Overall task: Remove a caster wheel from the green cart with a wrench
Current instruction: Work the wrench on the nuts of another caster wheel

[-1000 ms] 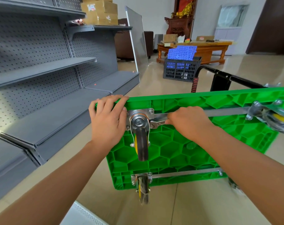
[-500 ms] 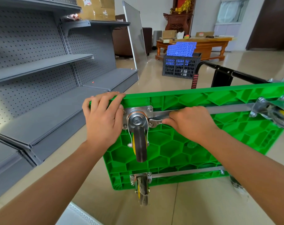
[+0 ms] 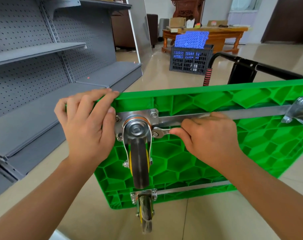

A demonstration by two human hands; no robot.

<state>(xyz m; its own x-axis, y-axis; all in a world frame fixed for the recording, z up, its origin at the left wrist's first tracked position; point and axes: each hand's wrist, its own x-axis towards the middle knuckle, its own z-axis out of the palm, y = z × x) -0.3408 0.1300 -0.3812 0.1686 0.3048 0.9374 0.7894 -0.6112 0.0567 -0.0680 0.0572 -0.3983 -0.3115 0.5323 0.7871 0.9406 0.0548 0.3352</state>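
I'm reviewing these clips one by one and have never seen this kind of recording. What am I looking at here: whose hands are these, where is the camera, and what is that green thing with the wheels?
There is no robot here. The camera sits on a person's head and looks forward and down, so the two arms are that person's own. The green cart is tipped on its side on the floor, its ribbed underside facing the camera. The left hand grips the cart's upper corner. The right hand holds a small wrench whose head sits at a bolt on the mounting plate of the caster wheel. A second caster is below it. Grey shelving stands on the left.
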